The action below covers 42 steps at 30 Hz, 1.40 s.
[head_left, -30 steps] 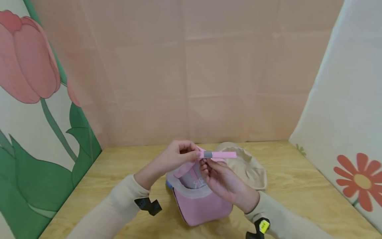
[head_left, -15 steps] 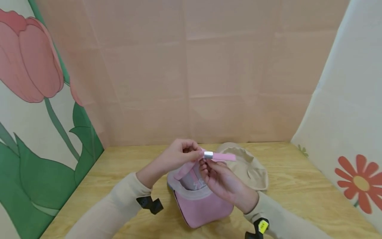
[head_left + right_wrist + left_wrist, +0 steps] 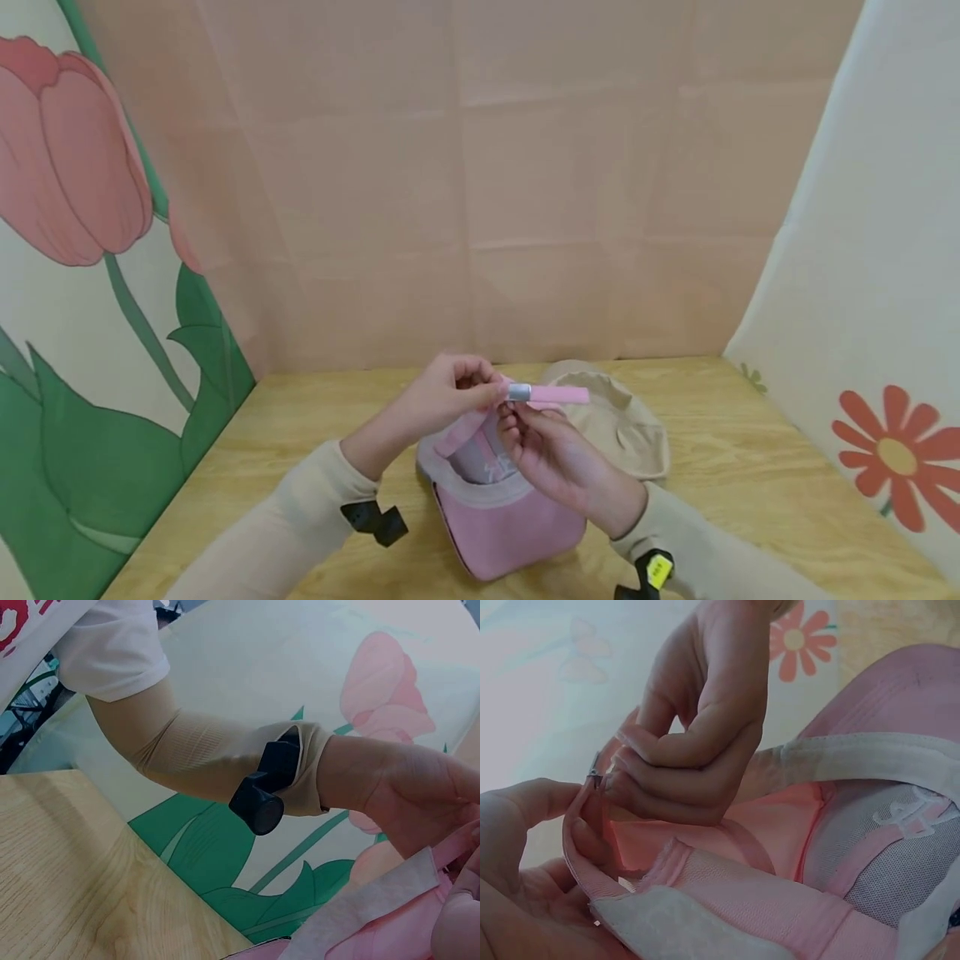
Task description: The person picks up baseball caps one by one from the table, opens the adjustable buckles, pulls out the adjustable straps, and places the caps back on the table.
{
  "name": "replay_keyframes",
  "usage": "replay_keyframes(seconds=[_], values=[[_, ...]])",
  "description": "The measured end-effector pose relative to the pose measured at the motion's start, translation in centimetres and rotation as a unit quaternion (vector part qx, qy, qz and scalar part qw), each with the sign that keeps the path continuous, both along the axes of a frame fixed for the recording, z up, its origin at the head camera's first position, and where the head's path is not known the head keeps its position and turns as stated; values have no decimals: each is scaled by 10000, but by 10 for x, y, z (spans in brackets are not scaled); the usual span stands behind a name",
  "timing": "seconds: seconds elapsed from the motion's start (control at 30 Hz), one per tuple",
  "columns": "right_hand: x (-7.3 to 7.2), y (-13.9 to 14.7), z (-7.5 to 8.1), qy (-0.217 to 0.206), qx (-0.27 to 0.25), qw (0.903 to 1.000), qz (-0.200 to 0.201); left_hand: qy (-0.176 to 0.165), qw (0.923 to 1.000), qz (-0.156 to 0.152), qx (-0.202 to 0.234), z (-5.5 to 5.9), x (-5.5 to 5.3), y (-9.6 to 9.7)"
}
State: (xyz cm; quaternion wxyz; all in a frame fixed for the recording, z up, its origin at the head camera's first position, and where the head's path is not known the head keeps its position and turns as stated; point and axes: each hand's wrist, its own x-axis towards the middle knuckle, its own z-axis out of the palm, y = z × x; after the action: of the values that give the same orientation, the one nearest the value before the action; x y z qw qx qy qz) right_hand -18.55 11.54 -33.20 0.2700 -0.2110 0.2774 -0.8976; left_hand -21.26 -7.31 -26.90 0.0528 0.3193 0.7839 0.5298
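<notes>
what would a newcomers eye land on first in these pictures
Probably the big pink tulip on the left of the head view, balanced by the red flower on the right. Low in the centre, the left hand and right hand hold the strap of a pink cap near a silver buckle.

Beige sleeves (image 3: 281,521) bear black, angular wrist cameras (image 3: 362,516).

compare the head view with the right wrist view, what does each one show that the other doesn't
Only the head view shows the beige cap, the silver buckle and the red flower. Only the right wrist view shows the white shirt sleeve. Both share the left hand, the pink cap, the wooden table and the painted tulip.
</notes>
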Motion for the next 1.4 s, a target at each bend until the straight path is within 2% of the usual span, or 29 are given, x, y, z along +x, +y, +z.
replay_keyframes(seconds=[0.3,0.6,0.8,1.0,1.23,1.4], values=[[-5,3,6,139,53,9999,69,51,9999,1,-98,9,-2,2],[-4,9,1,26,112,9999,124,-10,9999,-72,-143,0,-7,7],[-5,11,10,-58,137,9998,98,-30,9999,-122,-81,4,-8,8],[-4,11,13,-90,124,9998,109,-117,9999,-123,17,9,-3,9],[0,12,4,85,-42,9999,121,-178,9997,-157,29,2,-2,12],[3,13,2,8,-50,10000,84,-181,9997,-143,45,-2,-1,14]])
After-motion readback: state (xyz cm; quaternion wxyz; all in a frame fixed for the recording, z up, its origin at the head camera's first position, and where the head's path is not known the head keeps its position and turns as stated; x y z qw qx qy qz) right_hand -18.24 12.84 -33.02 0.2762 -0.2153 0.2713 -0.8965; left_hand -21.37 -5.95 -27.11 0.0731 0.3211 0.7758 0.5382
